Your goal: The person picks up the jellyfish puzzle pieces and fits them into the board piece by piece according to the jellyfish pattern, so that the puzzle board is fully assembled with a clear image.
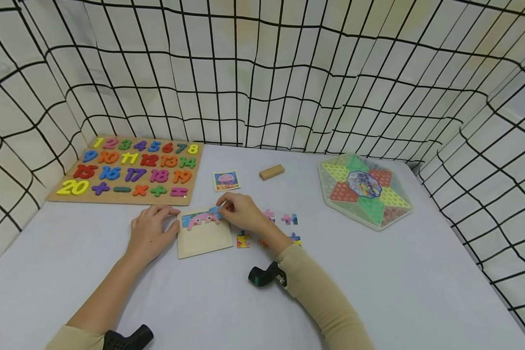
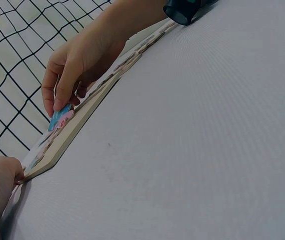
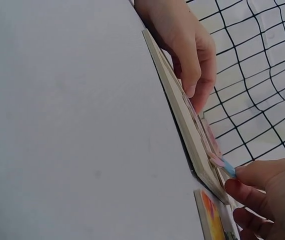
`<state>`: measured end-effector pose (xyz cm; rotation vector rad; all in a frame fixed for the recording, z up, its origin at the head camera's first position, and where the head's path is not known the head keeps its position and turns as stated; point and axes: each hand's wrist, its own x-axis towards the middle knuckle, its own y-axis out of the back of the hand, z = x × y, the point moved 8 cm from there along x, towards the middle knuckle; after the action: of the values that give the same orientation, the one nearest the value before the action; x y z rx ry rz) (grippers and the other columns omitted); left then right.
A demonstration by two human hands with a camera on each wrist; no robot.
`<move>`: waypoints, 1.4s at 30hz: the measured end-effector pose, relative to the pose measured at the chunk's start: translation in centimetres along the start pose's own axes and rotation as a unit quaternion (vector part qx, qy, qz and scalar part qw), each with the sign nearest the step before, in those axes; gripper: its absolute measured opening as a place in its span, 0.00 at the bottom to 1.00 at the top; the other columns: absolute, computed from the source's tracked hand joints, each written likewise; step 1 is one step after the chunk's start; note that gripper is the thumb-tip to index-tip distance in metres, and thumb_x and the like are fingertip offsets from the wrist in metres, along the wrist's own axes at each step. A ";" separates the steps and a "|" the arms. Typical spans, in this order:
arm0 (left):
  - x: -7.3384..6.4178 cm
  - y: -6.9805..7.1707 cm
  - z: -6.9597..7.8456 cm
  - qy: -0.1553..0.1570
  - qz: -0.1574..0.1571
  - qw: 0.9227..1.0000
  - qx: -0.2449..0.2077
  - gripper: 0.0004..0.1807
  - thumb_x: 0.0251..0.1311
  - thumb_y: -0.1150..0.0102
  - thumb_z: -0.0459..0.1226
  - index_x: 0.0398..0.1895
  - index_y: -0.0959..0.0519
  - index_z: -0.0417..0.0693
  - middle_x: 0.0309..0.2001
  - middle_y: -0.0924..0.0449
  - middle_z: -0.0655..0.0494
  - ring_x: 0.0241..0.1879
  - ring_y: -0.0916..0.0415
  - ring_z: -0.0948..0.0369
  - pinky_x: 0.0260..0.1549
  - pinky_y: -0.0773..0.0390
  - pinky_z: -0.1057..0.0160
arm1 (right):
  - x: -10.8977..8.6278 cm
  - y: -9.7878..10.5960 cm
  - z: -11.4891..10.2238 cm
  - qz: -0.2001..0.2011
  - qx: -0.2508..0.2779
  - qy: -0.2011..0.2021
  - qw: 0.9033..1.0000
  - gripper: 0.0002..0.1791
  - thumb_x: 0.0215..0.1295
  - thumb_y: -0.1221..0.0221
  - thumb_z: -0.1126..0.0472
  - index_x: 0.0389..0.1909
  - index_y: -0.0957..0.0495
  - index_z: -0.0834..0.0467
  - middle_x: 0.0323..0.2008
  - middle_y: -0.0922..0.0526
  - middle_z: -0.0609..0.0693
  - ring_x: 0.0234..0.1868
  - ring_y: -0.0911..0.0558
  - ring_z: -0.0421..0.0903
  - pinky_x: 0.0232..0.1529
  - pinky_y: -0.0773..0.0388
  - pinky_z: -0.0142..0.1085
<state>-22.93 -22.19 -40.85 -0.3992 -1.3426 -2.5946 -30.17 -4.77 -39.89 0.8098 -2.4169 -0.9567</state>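
Piece (image 1: 216, 212) tilting at one o'clock on board (image 1: 205, 243), right hand (image 1: 241, 212) pinching it; left hand (image 1: 153, 231) resting relaxed fingers against ten o'clock edge. Apparently fitting top row; next move likely calling for aligning, pressing.

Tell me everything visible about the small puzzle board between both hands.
The puzzle board is pale, thin, squarish and looks wooden. It lies flat on the white tabletop. Blue and pink pieces line its far side; the near part is bare. The left hand touches its left side; the right hand pinches a piece near its far right corner.
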 end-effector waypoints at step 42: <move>0.0 0.0 0.1 -0.002 -0.006 1.000 0.003 0.12 0.55 0.44 0.34 0.42 0.23 0.41 0.48 0.30 0.40 0.53 0.39 0.40 0.45 0.46 0.39 | -0.1 0.2 -0.6 0.015 -0.062 0.013 0.998 0.06 0.62 0.46 0.64 0.37 0.23 0.58 0.25 0.24 0.44 0.25 0.30 0.38 0.26 0.33 0.24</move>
<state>-22.94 -22.15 -40.80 -0.3959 -1.3575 -2.6008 -29.84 -4.85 -39.40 0.7349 -2.3144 -1.0671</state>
